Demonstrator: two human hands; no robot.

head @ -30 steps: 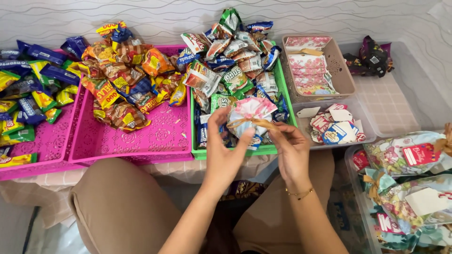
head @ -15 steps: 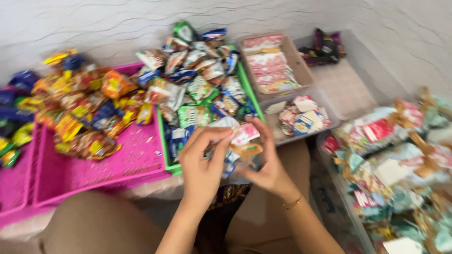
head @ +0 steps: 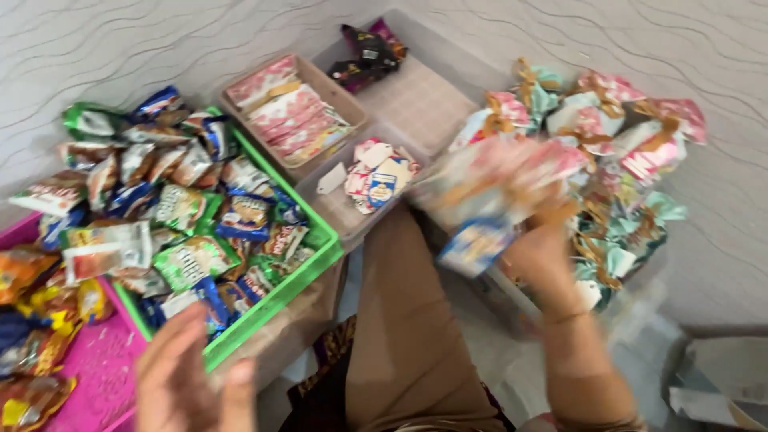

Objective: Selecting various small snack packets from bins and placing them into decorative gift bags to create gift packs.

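Head view: the right hand (head: pixel 544 252) is closed on a filled snack parcel (head: pixel 488 200) — blurred, pink and white with a blue packet showing at its lower end — and holds it up over the gap between the clear tray of small tags (head: pixel 372 180) and the heap of tied parcels (head: pixel 608 152) at the right. The left hand (head: pixel 188 376) is open and holds nothing; it hangs low over the near corner of the green basket (head: pixel 280 292), fingers loose.

As a judgement of progress: a good many parcels already lie finished and ribboned in that heap, so the work looks well under way. Much is left, though — the green basket is piled with loose snack packets (head: pixel 176 200), the pink tray (head: pixel 96 368) beside it holds more, and the brown box of pink wrappers (head: pixel 292 112) is nearly full. The parcel in hand appears made up; whether it is tied I cannot tell through the blur.
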